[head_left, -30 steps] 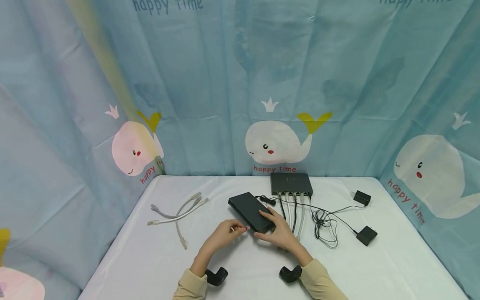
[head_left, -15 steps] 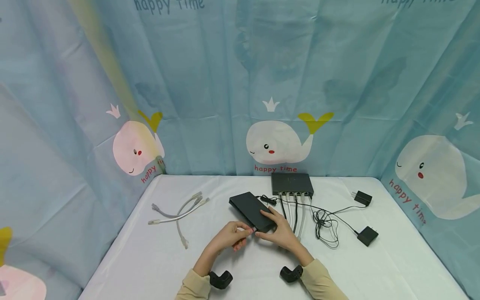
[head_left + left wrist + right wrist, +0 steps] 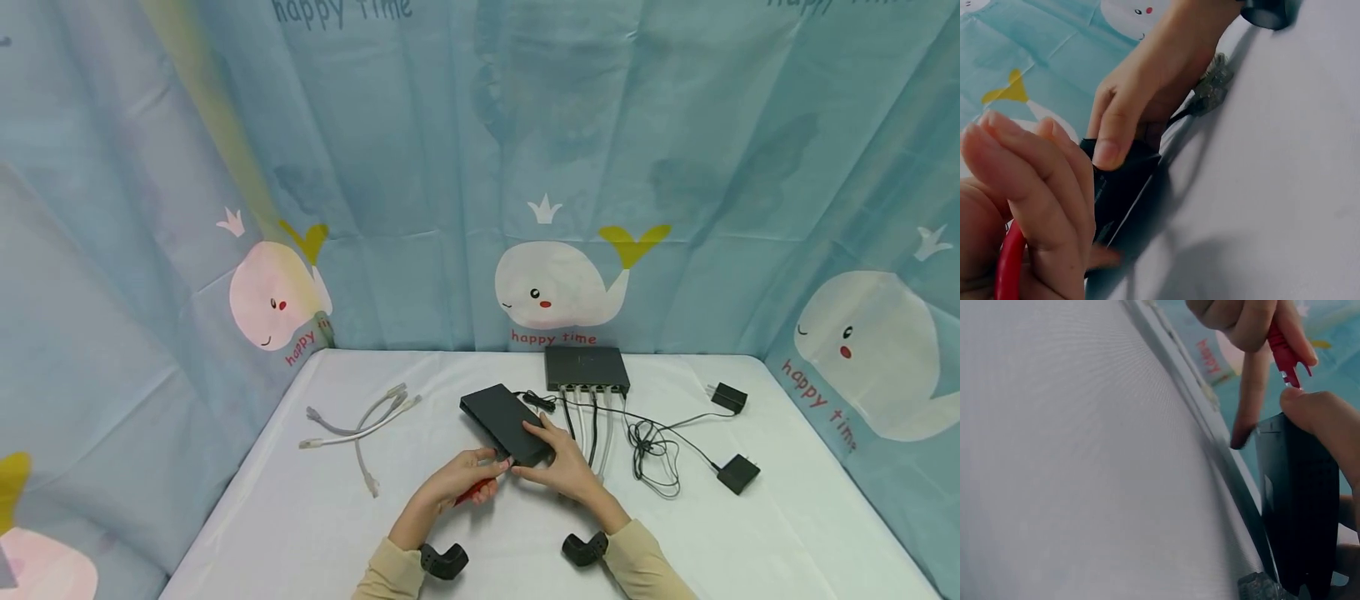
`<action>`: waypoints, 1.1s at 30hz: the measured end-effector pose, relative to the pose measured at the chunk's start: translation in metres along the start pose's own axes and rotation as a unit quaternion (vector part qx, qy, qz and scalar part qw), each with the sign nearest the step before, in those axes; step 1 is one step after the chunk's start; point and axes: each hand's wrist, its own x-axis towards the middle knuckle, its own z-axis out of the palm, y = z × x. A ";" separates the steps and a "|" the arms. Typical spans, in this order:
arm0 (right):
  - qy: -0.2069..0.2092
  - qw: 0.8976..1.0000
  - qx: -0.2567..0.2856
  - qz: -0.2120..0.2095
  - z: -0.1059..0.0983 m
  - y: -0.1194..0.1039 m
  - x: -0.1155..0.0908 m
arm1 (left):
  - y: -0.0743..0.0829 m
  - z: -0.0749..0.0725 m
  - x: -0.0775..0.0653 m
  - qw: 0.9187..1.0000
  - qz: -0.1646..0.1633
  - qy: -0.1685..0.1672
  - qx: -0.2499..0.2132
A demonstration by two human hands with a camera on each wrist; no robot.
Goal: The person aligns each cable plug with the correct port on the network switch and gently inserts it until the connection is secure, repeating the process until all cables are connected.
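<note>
A flat black network switch (image 3: 504,419) is held tilted near the middle of the table. My right hand (image 3: 564,468) grips its near right corner, thumb on the near edge and fingers over the top. At that same edge my left hand (image 3: 455,483) pinches a red network cable (image 3: 474,490) just behind its plug. In the right wrist view the red plug (image 3: 1285,355) points toward the switch's corner, close to the right thumb. The left wrist view shows the red cable (image 3: 1010,265) running down through the left palm.
A second black switch (image 3: 587,367) stands at the back, with several black and white cables plugged into its front. Power adapters (image 3: 728,397) with tangled black cords (image 3: 654,450) lie on the right. Loose grey and white network cables (image 3: 360,434) lie on the left.
My left hand has moved slightly right, to the switch's near edge, and turned so the red cable shows below its fingers. The right hand and the switch have hardly moved.
</note>
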 end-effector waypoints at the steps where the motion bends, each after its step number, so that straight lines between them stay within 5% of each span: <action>1: -0.003 1.000 -0.003 0.000 0.000 0.000 0.000 | -0.001 0.000 0.000 1.000 0.003 -0.008 -0.002; 8: -0.023 1.000 -0.012 0.005 -0.002 -0.002 -0.001 | -0.003 0.001 0.004 0.999 0.021 -0.029 -0.031; 14: -0.039 0.992 -0.122 -0.017 -0.002 -0.011 -0.001 | -0.003 0.005 0.006 0.998 0.009 -0.030 -0.061; 22: 0.003 0.975 -0.219 -0.047 -0.003 -0.020 0.008 | -0.003 0.016 0.007 0.997 0.014 -0.029 -0.066; 33: -0.007 0.968 -0.247 -0.041 -0.005 -0.022 0.014 | -0.004 0.020 0.012 0.996 0.013 -0.031 -0.083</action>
